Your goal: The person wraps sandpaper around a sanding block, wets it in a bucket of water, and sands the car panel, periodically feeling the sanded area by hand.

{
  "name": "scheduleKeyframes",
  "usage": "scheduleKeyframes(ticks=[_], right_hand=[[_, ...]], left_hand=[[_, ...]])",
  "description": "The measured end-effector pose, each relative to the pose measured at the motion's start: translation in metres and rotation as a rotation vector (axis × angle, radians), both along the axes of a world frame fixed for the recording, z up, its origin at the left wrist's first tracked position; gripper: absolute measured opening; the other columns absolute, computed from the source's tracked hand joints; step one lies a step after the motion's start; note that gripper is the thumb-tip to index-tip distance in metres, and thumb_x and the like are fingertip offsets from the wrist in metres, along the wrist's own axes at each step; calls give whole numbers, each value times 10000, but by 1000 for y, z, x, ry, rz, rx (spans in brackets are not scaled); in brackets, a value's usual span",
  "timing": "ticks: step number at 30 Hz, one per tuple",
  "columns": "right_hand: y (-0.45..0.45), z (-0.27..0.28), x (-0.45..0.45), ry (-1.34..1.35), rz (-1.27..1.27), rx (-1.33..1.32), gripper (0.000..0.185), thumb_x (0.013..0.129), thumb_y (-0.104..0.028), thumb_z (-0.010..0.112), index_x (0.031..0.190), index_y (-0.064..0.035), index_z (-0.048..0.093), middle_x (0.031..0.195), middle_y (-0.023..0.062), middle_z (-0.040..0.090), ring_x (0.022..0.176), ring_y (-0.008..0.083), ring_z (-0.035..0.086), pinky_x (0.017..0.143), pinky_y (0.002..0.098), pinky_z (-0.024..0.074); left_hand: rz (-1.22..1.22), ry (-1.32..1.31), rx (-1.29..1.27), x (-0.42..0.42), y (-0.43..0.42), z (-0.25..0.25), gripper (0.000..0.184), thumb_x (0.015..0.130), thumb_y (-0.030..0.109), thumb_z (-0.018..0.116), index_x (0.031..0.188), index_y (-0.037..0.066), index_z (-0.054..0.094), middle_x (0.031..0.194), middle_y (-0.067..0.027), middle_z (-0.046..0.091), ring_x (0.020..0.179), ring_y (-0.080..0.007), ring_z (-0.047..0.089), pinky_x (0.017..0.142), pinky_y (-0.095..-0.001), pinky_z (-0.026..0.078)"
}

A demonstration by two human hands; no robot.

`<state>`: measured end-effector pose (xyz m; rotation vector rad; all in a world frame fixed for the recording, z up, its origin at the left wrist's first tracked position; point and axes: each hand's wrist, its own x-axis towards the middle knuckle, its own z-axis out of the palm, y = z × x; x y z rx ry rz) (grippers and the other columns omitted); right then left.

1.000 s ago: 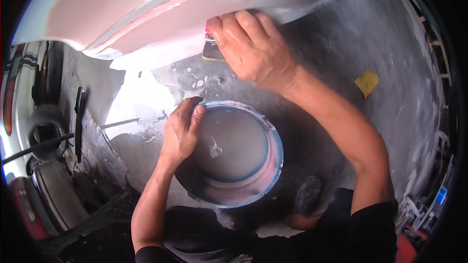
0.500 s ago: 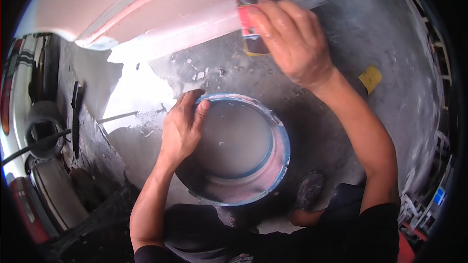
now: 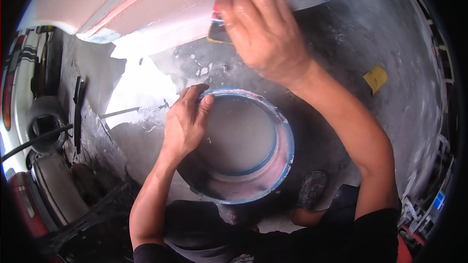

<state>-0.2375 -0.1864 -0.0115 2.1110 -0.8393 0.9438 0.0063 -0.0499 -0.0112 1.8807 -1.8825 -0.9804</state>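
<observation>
My left hand is closed over the upper left rim of a blue-rimmed bucket, thumb inside and fingers outside. Cloudy greyish water fills the bucket, and pinkish residue coats its inner wall. Up at the lower edge of a whitish car body panel with pink streaks, my right hand grips a sanding block. The block shows red and black, with a yellow edge of what looks like sandpaper under it. Most of it is hidden behind my fingers, which are wet.
A yellow piece of sandpaper lies on the grey concrete floor to the right. On the left are a tyre, a thin black bar and stacked car parts. My shoe is close to the bucket's lower right.
My right hand has slid left along the panel edge with the sanding block. My left hand stays on the bucket rim; the whole view has shifted slightly.
</observation>
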Motion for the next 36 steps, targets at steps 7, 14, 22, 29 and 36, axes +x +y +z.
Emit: scheduleKeyframes(ticks=[7,14,22,29,36], right_hand=[[10,-5,-42,44,-30,31,398,915,-129,794,1282,24,768,1229,160,724,1156,307,671,953,449,567],[9,11,-44,68,52,85,375,961,-179,737,1279,18,773,1271,152,724,1174,302,647,897,406,568],[6,6,-14,23,12,69,400,981,-203,723,1308,25,764,1289,162,725,1168,293,653,917,393,563],[5,-6,-30,31,-27,24,418,970,-206,738,1319,22,766,1265,163,733,1161,297,658,919,413,552],[4,8,-43,21,42,42,390,950,-191,741,1273,23,780,1251,158,732,1164,307,657,954,427,567]], left_hand=[[19,-24,-3,2,2,3,557,1172,493,553,1391,-1,688,1281,-274,750,1158,-482,744,994,-514,576],[-9,7,-37,1,1,-1,573,1174,510,535,1397,4,684,1261,-265,758,1124,-493,751,973,-529,581],[-20,-57,-73,-1,1,-4,535,1178,482,536,1394,16,683,1249,-256,758,1090,-485,759,943,-529,586],[-18,-91,-58,-3,1,0,506,1177,459,544,1383,20,689,1243,-251,759,1086,-482,757,939,-537,585],[-10,-84,-79,-3,1,-3,500,1173,458,547,1377,24,689,1241,-232,758,1078,-478,754,934,-533,584]])
